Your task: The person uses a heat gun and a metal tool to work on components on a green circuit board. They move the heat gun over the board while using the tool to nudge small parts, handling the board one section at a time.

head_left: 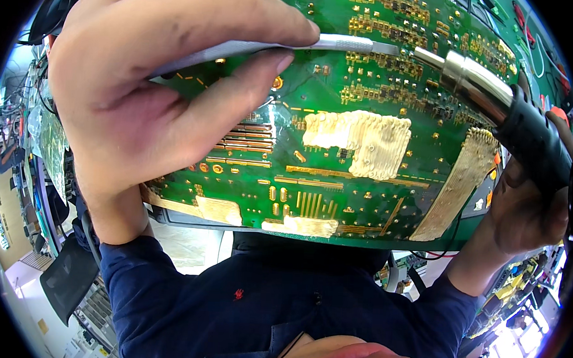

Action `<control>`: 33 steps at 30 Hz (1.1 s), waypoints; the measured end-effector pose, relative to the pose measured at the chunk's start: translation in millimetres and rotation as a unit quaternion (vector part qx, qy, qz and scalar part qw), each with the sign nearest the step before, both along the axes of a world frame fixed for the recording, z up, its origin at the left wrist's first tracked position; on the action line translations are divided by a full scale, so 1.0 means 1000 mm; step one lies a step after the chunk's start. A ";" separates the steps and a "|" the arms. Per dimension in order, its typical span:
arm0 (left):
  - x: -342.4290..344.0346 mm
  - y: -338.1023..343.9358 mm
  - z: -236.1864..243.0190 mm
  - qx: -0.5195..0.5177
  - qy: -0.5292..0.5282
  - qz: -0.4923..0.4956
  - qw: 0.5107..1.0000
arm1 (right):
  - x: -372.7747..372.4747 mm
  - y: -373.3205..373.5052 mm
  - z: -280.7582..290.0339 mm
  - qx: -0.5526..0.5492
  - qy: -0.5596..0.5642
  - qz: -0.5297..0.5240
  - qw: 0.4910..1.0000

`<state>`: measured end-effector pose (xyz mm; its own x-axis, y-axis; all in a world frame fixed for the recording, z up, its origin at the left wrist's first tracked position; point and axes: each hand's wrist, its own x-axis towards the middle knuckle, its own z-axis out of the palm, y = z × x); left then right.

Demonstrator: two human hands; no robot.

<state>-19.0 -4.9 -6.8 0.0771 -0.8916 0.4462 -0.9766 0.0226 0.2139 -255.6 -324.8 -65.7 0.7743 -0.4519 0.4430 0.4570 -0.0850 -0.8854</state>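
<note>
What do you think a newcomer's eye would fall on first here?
The large green circuit board across the middle, with cream-coloured patches. Then, near the top, the silver tool in the left hand and the black-handled tool in the right hand, tips close.

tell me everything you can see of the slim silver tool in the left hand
The slim silver tool looks metal, with a long, finely textured handle and a short, flat, blade-like tip. It is pinched between thumb and index finger of the left grip, tip pointing right, over the green circuit board. Whether the tip touches the board is unclear.
</note>
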 end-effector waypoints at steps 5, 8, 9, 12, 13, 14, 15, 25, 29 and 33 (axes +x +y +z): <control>-0.002 0.004 0.006 0.015 -0.004 0.006 1.000 | 0.027 0.024 0.004 0.019 -0.042 0.150 0.988; -0.002 0.005 0.003 0.007 0.001 0.003 1.000 | 0.044 0.035 0.010 0.072 -0.078 0.291 0.951; 0.000 0.004 -0.001 0.002 0.004 -0.001 1.000 | 0.042 0.034 0.009 0.067 -0.065 0.237 0.967; 0.002 0.002 -0.006 -0.005 0.010 -0.008 1.000 | 0.029 0.033 0.003 0.018 -0.014 -0.030 0.999; 0.002 0.003 -0.004 -0.004 0.011 -0.008 1.000 | 0.027 0.033 0.003 0.008 0.000 -0.101 0.995; 0.001 0.003 -0.003 -0.004 0.010 -0.006 1.000 | 0.027 0.032 0.003 0.013 -0.004 -0.104 0.994; 0.001 0.003 -0.003 -0.005 0.011 -0.006 1.000 | 0.028 0.032 0.004 0.011 -0.005 -0.115 0.993; 0.004 0.000 -0.007 -0.018 0.020 -0.006 1.000 | 0.016 0.011 0.001 0.035 -0.020 -0.054 0.998; 0.004 -0.001 -0.006 -0.022 0.021 -0.006 1.000 | 0.017 0.005 0.000 -0.029 0.014 -0.053 0.998; 0.006 -0.003 -0.009 -0.027 0.022 -0.010 0.999 | 0.020 0.009 -0.003 -0.014 0.013 -0.091 0.996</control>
<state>-13.4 -8.4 -15.5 0.0800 -0.8681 0.4899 -0.9656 0.0545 0.2542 -235.1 -315.9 -69.1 0.6923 -0.5733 0.4382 0.4080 -0.1899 -0.8930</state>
